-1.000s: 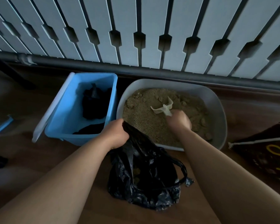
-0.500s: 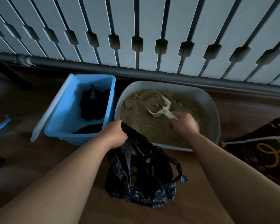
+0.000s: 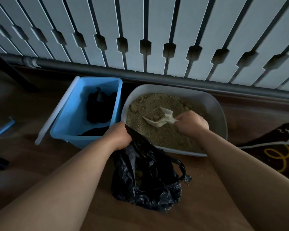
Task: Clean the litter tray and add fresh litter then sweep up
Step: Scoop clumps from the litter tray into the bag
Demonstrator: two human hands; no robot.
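The grey litter tray (image 3: 221,112) sits on the wood floor (image 3: 40,164) near its back edge, right under a dark pipe (image 3: 173,77) and a white slatted panel (image 3: 157,30). It's full of sandy brown litter (image 3: 165,135). The right hand (image 3: 191,123) has its fingers curled tight round the handle of a white slotted scoop (image 3: 158,116), which is over the middle of the tray with a couple of clumps in it. The left hand (image 3: 119,137) is clenched on the rim of a crumpled black plastic bag (image 3: 147,180), holding it up at the tray's near left corner while the bag's bottom rests on the floor. A blue bin (image 3: 68,117) with dark bags inside stands just left of the tray. A few stray grains (image 3: 199,175) lie on the floor just right of the bag, and a dark printed sack (image 3: 274,147) lies over by the right edge.
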